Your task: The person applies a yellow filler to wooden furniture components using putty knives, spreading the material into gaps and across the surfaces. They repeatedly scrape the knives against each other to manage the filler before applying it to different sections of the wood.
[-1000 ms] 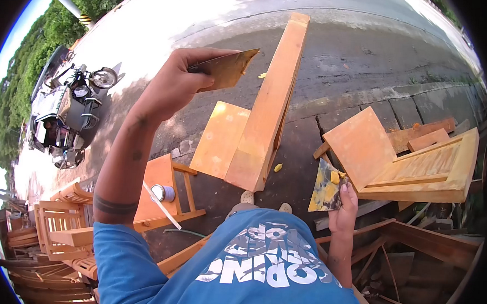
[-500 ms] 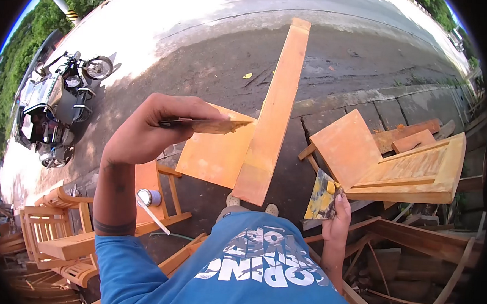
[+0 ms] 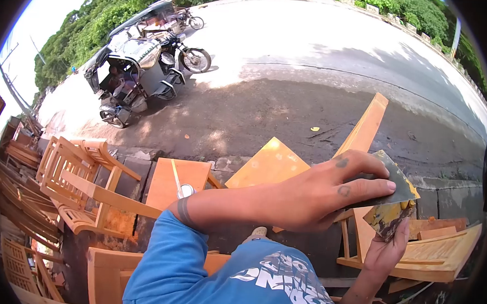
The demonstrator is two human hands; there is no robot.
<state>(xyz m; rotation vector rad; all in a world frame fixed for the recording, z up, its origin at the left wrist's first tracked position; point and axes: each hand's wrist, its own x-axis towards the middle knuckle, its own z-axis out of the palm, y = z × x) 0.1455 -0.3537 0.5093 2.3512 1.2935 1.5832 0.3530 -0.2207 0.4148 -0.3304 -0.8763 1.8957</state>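
My left hand (image 3: 329, 192) reaches across to the right, fingers closed on a thin dark flat scraper (image 3: 388, 184). Its edge meets a small putty-smeared plate (image 3: 384, 222), stained yellow and black, gripped in my right hand (image 3: 387, 253). A dab of yellow putty (image 3: 408, 205) shows where the two tools come together. Behind my left hand, an orange-brown wooden board (image 3: 366, 125) extends away from me, its near part hidden by the hand. A flat square wooden panel (image 3: 267, 163) lies to the left of that board.
Slatted wooden chairs (image 3: 82, 179) stand at left. A round can (image 3: 185, 191) with a pale stick sits by an orange wooden seat (image 3: 170, 175). At right is a framed wooden panel (image 3: 442, 256). Beyond, a motorcycle with sidecar (image 3: 149, 64) stands beside the road.
My left hand has moved from above the board across to my right hand, bringing the scraper onto the plate. The view has swung left and up, showing more road.
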